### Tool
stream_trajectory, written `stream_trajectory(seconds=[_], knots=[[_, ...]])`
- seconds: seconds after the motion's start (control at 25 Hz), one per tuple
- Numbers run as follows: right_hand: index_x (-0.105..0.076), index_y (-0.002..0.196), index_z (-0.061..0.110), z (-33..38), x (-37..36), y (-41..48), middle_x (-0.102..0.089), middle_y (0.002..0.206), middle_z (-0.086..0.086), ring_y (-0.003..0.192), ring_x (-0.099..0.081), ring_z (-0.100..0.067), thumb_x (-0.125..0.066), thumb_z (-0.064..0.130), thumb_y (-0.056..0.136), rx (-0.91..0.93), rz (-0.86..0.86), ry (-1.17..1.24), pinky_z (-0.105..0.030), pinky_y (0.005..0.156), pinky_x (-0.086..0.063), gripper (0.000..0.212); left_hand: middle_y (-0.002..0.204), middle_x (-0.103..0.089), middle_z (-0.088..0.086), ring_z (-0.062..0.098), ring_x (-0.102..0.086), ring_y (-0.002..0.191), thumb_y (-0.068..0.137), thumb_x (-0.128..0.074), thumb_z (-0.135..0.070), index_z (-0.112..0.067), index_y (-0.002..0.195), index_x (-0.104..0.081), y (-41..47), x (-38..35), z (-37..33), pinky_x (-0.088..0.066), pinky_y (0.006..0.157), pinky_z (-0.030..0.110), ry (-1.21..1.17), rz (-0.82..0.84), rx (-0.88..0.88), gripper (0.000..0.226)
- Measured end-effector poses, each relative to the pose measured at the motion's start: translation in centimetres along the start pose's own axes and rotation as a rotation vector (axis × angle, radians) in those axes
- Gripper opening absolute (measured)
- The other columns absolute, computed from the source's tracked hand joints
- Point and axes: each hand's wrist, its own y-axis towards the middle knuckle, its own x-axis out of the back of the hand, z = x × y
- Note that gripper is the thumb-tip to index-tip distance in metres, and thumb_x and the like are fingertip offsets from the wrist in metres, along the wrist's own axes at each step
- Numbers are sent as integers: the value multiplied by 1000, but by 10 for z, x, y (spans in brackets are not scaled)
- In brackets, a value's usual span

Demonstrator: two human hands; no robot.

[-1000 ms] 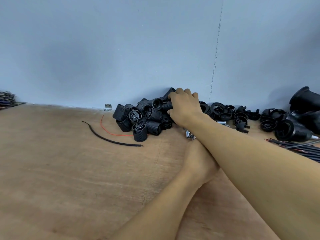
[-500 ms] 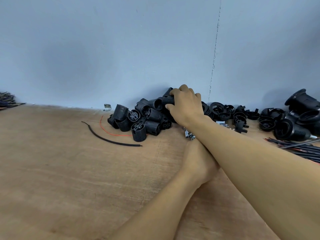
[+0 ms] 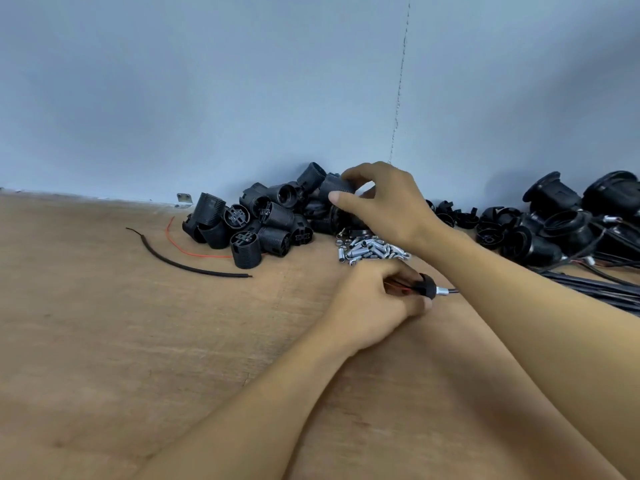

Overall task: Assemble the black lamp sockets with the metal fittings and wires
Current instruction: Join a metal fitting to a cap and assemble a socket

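- A loose black wire offcut [image 3: 194, 263] and a thin red wire strand [image 3: 187, 245] lie at the left on the brown wooden surface [image 3: 104, 341].
- A heap of black ribbed plastic lamp sockets [image 3: 263, 226] sits against the wall. The right hand [image 3: 384, 206] curls thumb and fingers round one ribbed socket [image 3: 333, 188] at the heap's top. Lifting it carelessly could topple its neighbours and send them rolling.
- The left hand [image 3: 374, 306] pinches a small black cap with a silver metal fitting [image 3: 427, 289] and wires. A slack grip might let the wires slide back out.
- Small silver metal fittings [image 3: 370, 252] lie just beyond that hand, where a sweeping forearm could scatter them.
- A bundle of black wires [image 3: 606, 296] lies at the right.
- Behind stands a plain pale blue wall [image 3: 207, 98] with a vertical crack.
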Motion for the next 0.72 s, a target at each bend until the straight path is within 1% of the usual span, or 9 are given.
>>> stream_trajectory(seconds=[0.08, 0.16, 0.2, 0.28, 0.36, 0.44, 0.52, 0.6, 0.72], knots=[[-71, 101, 25, -11, 20, -21, -65, 89, 17, 78, -62, 2, -71, 38, 88, 10, 83, -44, -14, 69, -43, 18, 85, -78, -8, 1, -71, 80, 76, -86, -8, -25, 83, -75, -1, -2, 0, -53, 79, 16, -24, 49, -11, 21], [-71, 104, 26, -26, 37, -41, -66, 91, 16, 78, -62, 4, -69, 39, 89, 9, 139, -91, -13, 71, -44, 20, 83, -78, -7, 0, -69, 77, 76, -86, -9, -23, 83, -77, -3, -4, -3, -51, 76, 14, -11, 68, -18, 18], [-70, 107, 27, -33, 42, -50, -65, 94, 15, 79, -61, 4, -68, 40, 90, 8, 156, -118, -14, 74, -44, 22, 83, -78, -5, 1, -68, 75, 76, -86, -9, -23, 82, -77, -3, -3, -4, -50, 73, 13, -12, 58, -9, 18], [-65, 115, 27, -48, 55, -65, -59, 100, 15, 82, -58, 4, -63, 43, 93, -12, 165, -197, -21, 77, -42, 27, 79, -77, -5, 1, -66, 70, 76, -86, -8, -27, 77, -76, -2, 0, -4, -47, 68, 10, -57, 16, 4, 21], [-59, 122, 26, -59, 60, -74, -55, 107, 11, 87, -56, -4, -59, 44, 95, -33, 161, -271, -25, 80, -41, 33, 75, -76, -6, 1, -64, 66, 75, -85, -7, -30, 71, -76, -2, 4, -5, -46, 65, 12, -76, -52, 36, 24], [-54, 127, 25, -66, 64, -84, -50, 116, 8, 94, -55, -11, -57, 43, 96, -75, 152, -315, -29, 87, -43, 36, 72, -75, -6, 3, -62, 61, 73, -83, -8, -29, 71, -76, -2, 3, -6, -45, 63, 15, -93, -108, 60, 22], [-52, 129, 25, -65, 65, -88, -46, 120, 8, 95, -58, -16, -58, 43, 97, -95, 141, -336, -35, 90, -46, 38, 70, -74, -6, 3, -62, 59, 73, -82, -6, -27, 73, -76, -2, 1, -5, -44, 61, 14, -115, -144, 74, 21], [-50, 131, 26, -59, 64, -86, -46, 125, 6, 90, -60, -18, -58, 45, 96, -68, 132, -405, -37, 84, -48, 40, 71, -74, -5, 1, -61, 58, 74, -85, -8, -23, 76, -75, -1, 0, -4, -44, 60, 12, -83, -149, 66, 18], [-49, 132, 25, -48, 65, -81, -45, 128, 1, 85, -62, -25, -56, 46, 96, 34, 118, -617, -34, 68, -42, 43, 72, -74, -9, -2, -61, 61, 74, -88, -13, -26, 75, -72, -2, -3, -2, -44, 62, 11, -5, -129, 32, 21]])
